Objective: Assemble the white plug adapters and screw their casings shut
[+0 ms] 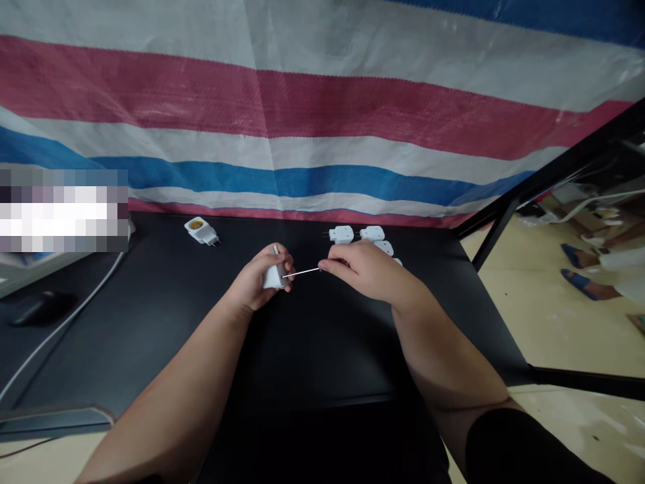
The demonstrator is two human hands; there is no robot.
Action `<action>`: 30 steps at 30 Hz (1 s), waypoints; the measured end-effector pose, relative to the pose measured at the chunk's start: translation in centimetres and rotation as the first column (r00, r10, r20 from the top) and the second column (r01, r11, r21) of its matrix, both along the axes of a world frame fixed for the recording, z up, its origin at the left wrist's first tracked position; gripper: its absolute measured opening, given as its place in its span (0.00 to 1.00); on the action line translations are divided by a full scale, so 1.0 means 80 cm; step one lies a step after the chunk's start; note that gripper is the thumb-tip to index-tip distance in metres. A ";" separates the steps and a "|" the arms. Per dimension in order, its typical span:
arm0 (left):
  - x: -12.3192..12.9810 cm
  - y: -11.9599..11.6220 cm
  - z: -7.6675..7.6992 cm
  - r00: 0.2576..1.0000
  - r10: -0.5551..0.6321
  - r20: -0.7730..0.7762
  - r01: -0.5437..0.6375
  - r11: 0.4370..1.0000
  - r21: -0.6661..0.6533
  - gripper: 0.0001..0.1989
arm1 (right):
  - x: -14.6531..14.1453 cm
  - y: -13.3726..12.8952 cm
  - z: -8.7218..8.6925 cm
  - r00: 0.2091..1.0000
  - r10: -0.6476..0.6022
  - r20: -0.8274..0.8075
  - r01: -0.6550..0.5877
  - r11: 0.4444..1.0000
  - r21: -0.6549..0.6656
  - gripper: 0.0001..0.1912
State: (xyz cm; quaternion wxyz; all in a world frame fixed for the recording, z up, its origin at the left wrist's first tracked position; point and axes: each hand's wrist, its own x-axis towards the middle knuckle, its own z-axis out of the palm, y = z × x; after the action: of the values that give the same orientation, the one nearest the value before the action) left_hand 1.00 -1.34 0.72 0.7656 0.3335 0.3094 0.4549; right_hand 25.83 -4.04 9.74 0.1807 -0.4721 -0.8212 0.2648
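In the head view, the left hand (256,272) has its grip around a boxy white adapter (273,277) above the matte black tabletop (151,302), while the right hand's (370,269) grip pinches a thin-shafted metal screwdriver (302,272), its handle mostly hidden.

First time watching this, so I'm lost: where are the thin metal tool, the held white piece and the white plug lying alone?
Thin metal tool (301,272): head view, on its shaft.
Held white piece (273,277): head view, on its body.
White plug lying alone (203,234): head view, on its casing.
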 end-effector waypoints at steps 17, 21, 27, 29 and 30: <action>-0.016 0.000 -0.006 0.972 -0.122 0.201 0.125 0.992 -0.004 0.17 | 0.000 -0.003 -0.001 0.980 -0.055 -0.193 0.079 0.990 0.118 0.12; -0.014 0.000 -0.004 0.975 -0.122 0.185 0.126 0.992 -0.011 0.15 | 0.000 -0.004 0.001 0.988 -0.076 -0.138 0.090 0.991 0.097 0.13; -0.013 0.001 -0.006 0.979 -0.111 0.172 0.116 0.993 -0.018 0.18 | 0.000 -0.003 0.000 0.988 -0.064 -0.142 0.081 0.990 0.116 0.12; -0.011 0.001 -0.007 0.985 -0.103 0.136 0.105 0.994 -0.004 0.19 | 0.000 -0.003 0.000 0.988 -0.071 -0.138 0.089 0.988 0.124 0.12; -0.010 0.001 -0.007 0.990 -0.099 0.103 0.099 0.995 0.004 0.19 | 0.000 -0.003 0.000 0.988 -0.082 -0.129 0.098 0.988 0.122 0.12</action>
State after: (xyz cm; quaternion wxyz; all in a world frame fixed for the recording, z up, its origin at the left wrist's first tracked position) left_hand 0.22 -1.29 0.14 0.8023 0.3240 0.2527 0.4329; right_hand 25.80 -4.25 9.75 0.2728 -0.4788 -0.8016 0.2319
